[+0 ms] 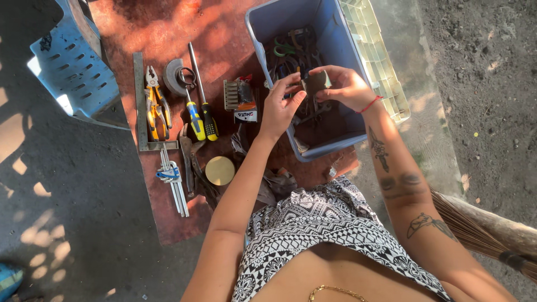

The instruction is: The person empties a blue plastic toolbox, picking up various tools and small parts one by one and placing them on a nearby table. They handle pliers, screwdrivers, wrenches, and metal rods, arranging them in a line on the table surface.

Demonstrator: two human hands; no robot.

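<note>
Both my hands hold a small flat dark metal piece over the front of a blue plastic bin. My left hand pinches its left edge with fingertips. My right hand grips its right side, a red thread bracelet on the wrist. The bin holds several dark tools, among them pliers with green handles. What the metal piece is cannot be made out.
On a reddish-brown mat lie yellow-handled pliers, two yellow-and-blue screwdrivers, a metal square ruler, a hex key set, a round brass disc and locking pliers. A blue plastic chair stands at left, a broom at right.
</note>
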